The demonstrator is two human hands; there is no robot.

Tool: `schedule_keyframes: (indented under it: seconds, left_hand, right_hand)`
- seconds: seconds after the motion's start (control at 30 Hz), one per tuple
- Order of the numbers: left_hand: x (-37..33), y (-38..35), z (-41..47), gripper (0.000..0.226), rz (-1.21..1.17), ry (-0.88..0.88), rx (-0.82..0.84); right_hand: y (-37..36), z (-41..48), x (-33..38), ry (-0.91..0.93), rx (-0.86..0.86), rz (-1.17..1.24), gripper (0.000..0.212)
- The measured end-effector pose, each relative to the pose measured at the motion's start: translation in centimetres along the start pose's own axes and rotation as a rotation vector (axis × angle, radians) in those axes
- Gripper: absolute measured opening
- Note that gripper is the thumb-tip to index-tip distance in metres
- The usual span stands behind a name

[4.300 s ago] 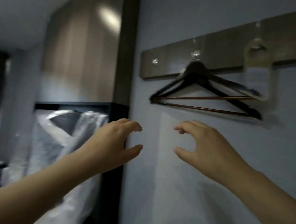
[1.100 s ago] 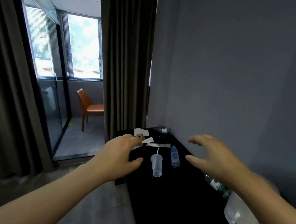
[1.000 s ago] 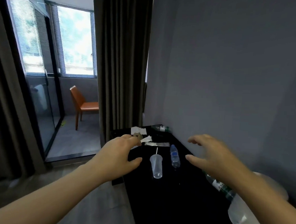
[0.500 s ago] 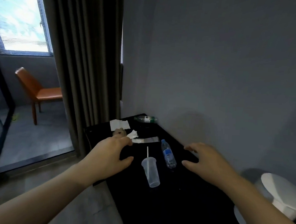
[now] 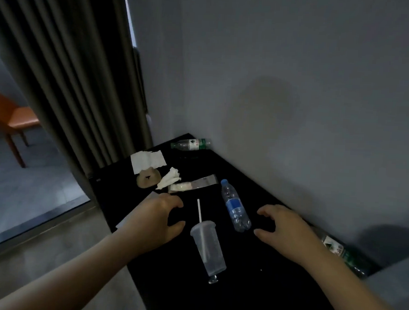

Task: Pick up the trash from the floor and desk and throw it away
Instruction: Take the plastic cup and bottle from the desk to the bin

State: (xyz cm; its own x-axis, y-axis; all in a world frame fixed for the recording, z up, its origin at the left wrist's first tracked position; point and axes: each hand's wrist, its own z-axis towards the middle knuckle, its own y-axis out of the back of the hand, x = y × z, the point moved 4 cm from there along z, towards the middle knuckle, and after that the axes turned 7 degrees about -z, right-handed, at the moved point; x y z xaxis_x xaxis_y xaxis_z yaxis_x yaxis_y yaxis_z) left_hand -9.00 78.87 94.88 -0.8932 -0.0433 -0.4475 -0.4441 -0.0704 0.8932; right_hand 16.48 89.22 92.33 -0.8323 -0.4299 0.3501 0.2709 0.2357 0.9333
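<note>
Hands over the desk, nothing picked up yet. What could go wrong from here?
1. The cup and blue-label bottle lie on their sides between the left hand and right hand; a glancing touch might roll them.
2. The green-label bottle beside the right forearm is partly hidden and could be knocked or missed.
3. The crumpled tissue is light and may slip from a loose grab.

Two bare hands: left hand (image 5: 157, 221) and right hand (image 5: 282, 228). Between them, one clear cup (image 5: 207, 247) with one straw (image 5: 199, 210). Three plastic bottles: blue-label bottle (image 5: 235, 206) between the hands, far green-label bottle (image 5: 191, 144) well beyond them, near green-label bottle (image 5: 336, 248) beside the right forearm. Beyond the left hand, one flat napkin (image 5: 148, 161), one crumpled tissue (image 5: 169, 181), one clear wrapper (image 5: 193, 184), one tan round piece (image 5: 148, 180).
</note>
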Motion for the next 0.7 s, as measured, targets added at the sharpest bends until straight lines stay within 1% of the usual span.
schedule_keyframes:
  seconds: [0.2,0.37,0.47,0.7]
  left_hand:
    - [2.9,-4.8,3.8,0.045,-0.045,0.051,0.120]
    - [5.5,-8.1,6.5,0.045,-0.122,0.061,0.194]
    - [7.4,-10.1,7.8,0.046,-0.165,0.096,0.248]
    - [10.6,-14.7,8.9,0.064,-0.298,0.261,0.291]
  right_hand:
    - [-3.8,2.9,-2.7,-0.065,0.076,0.023,0.042]
    - [-6.3,5.1,-3.7,-0.127,0.101,0.031,0.042]
    - [-7.9,6.5,-4.0,-0.178,0.148,0.042,0.042]
    - [-11.2,11.5,-3.9,-0.308,0.198,0.029,0.036]
